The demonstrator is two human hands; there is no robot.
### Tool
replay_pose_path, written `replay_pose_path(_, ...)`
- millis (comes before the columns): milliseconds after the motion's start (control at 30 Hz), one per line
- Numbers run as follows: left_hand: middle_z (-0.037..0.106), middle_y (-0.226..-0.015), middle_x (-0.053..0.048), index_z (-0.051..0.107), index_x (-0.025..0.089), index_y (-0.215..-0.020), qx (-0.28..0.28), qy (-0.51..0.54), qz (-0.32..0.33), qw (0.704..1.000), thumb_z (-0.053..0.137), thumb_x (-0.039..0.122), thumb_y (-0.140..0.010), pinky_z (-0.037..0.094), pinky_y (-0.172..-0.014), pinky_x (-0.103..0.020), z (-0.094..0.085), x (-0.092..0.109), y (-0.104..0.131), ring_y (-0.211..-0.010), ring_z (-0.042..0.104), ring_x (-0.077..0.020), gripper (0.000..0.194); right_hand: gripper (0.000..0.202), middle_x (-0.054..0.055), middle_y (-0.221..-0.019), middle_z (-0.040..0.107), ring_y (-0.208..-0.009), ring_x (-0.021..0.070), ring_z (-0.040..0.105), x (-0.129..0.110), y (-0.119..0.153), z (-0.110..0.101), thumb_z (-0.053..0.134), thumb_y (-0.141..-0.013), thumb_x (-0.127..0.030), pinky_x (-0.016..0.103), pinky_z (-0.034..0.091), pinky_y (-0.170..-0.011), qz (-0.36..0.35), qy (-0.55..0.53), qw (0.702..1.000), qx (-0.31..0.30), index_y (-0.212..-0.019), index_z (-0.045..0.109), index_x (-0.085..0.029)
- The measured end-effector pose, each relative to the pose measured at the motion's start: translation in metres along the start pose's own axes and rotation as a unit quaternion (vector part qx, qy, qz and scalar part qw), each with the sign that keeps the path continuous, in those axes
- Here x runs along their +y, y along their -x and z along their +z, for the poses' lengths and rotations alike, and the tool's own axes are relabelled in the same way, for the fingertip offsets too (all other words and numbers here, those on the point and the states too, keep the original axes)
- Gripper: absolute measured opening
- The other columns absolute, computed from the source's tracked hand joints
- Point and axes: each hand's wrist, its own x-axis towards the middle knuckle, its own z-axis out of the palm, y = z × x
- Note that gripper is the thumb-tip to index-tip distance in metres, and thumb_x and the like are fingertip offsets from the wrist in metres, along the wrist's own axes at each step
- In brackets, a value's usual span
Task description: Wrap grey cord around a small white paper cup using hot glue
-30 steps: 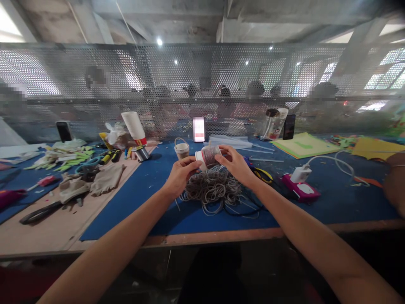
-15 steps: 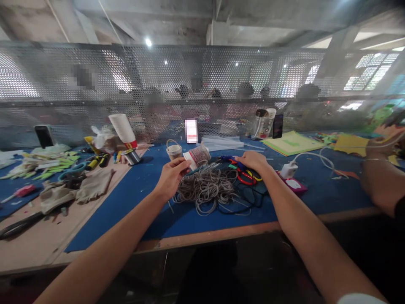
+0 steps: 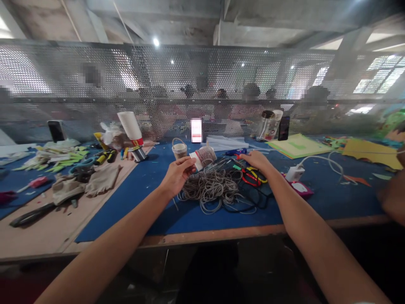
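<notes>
My left hand (image 3: 181, 173) pinches the rim of a white paper cup (image 3: 205, 157). The cup lies tipped on its side in the air, with greyish cord around its body. Below it is a loose heap of grey cord (image 3: 215, 185) on the blue mat. My right hand (image 3: 257, 161) reaches over the mat with its fingers curled, beside a blue tool (image 3: 236, 151) that looks like a glue gun. What those fingers hold, if anything, is hidden. Scissors with red and yellow handles (image 3: 251, 179) lie just under this hand.
A small handled basket (image 3: 179, 150) stands behind the cup. Stacked paper cups (image 3: 130, 126) and gloves (image 3: 103, 180) are on the left. A white charger (image 3: 295, 172) with its cable and coloured sheets (image 3: 295, 146) lie right. Another person's arm (image 3: 394, 194) shows at the right edge.
The view has turned slightly left, so things appear shifted right. The left hand still holds the cup. The other person's arm at the right has mostly left the view.
</notes>
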Motion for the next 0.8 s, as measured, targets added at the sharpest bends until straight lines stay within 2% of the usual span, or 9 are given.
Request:
replay_pose_path(67,0.067,-0.071,-0.003,0.074,0.011,-0.081,-0.002,0.005,-0.004,1.0,0.085,0.025,-0.067,0.049,-0.065,-0.023,-0.001,0.0,-0.001,-0.065,0.06,-0.0097,0.022,0.034,0.007,-0.066,0.071,-0.064,0.0191,0.069,-0.007,0.001,0.002,0.051,-0.088,-0.046,0.027,0.049,-0.062,-0.015,-0.045,0.999,0.019,-0.072,0.062,-0.018)
replay_pose_path(133,0.067,-0.071,-0.003,0.074,0.011,-0.081,-0.006,0.008,-0.005,1.0,0.085,0.024,-0.067,0.049,-0.065,-0.023,-0.001,-0.001,-0.001,-0.065,0.06,-0.0097,0.022,0.031,0.008,-0.076,0.073,-0.061,0.0155,0.068,-0.017,0.003,0.004,0.047,-0.092,-0.046,0.025,0.05,-0.058,-0.036,-0.148,0.987,0.051,-0.086,0.059,-0.018)
replay_pose_path(233,0.068,-0.074,-0.004,0.075,0.01,-0.082,-0.004,0.008,-0.002,1.0,0.085,0.023,-0.068,0.05,-0.066,-0.023,-0.002,-0.001,-0.001,-0.066,0.061,-0.0099,0.021,0.036,0.004,-0.082,0.071,-0.06,0.0139,0.066,-0.033,0.011,0.007,0.062,-0.083,-0.051,0.026,0.051,-0.058,-0.103,-0.389,0.911,0.087,-0.098,0.053,-0.019)
replay_pose_path(267,0.068,-0.075,-0.004,0.075,0.01,-0.082,-0.003,0.008,-0.002,1.0,0.085,0.023,-0.068,0.05,-0.066,-0.023,-0.002,-0.001,-0.001,-0.067,0.061,-0.0099,0.022,0.038,0.002,-0.081,0.07,-0.061,0.0132,0.064,-0.038,0.014,0.007,0.066,-0.08,-0.051,0.026,0.051,-0.06,-0.129,-0.429,0.89,0.086,-0.099,0.053,-0.02)
replay_pose_path(333,0.069,-0.077,-0.005,0.075,0.01,-0.082,-0.002,0.008,0.002,1.0,0.086,0.023,-0.066,0.05,-0.066,-0.023,-0.002,-0.001,-0.001,-0.067,0.061,-0.0094,0.023,0.037,-0.002,-0.077,0.065,-0.061,0.0115,0.06,-0.046,0.021,0.009,0.07,-0.078,-0.048,0.026,0.051,-0.062,-0.169,-0.45,0.873,0.088,-0.097,0.055,-0.02)
replay_pose_path(467,0.071,-0.082,-0.007,0.076,0.01,-0.084,-0.005,-0.005,0.014,1.0,0.088,0.021,-0.064,0.051,-0.067,-0.023,-0.001,-0.001,-0.001,-0.071,0.063,-0.0105,0.026,0.027,-0.005,-0.062,0.054,-0.056,0.0103,0.05,-0.061,0.039,0.011,0.068,-0.081,-0.045,0.025,0.044,-0.059,-0.198,-0.418,0.882,0.087,-0.084,0.059,-0.02)
replay_pose_path(533,0.071,-0.083,-0.007,0.077,0.01,-0.084,-0.002,-0.011,0.023,1.0,0.088,0.021,-0.064,0.051,-0.068,-0.023,-0.001,-0.001,-0.001,-0.072,0.064,-0.0111,0.026,0.027,-0.005,-0.058,0.052,-0.056,0.0108,0.048,-0.069,0.048,0.012,0.067,-0.083,-0.046,0.026,0.042,-0.059,-0.206,-0.408,0.887,0.071,-0.087,0.063,-0.019)
replay_pose_path(700,0.071,-0.077,-0.004,0.076,0.011,-0.081,0.027,0.005,0.025,0.999,0.089,0.02,-0.061,0.052,-0.068,-0.023,0.0,0.001,-0.002,-0.067,0.063,-0.0098,0.026,0.03,-0.003,-0.056,0.055,-0.054,0.0131,0.049,-0.084,0.066,0.018,0.068,-0.08,-0.048,0.028,0.04,-0.056,-0.186,-0.301,0.933,0.066,-0.08,0.07,-0.017)
replay_pose_path(800,0.07,-0.073,-0.002,0.074,0.012,-0.077,0.048,0.021,0.028,0.998,0.091,0.021,-0.058,0.053,-0.069,-0.024,-0.002,0.002,-0.003,-0.066,0.063,-0.0095,0.027,0.03,-0.001,-0.06,0.061,-0.059,0.0159,0.055,-0.088,0.071,0.023,0.066,-0.081,-0.047,0.03,0.044,-0.06,-0.21,-0.253,0.942,0.066,-0.078,0.072,-0.018)
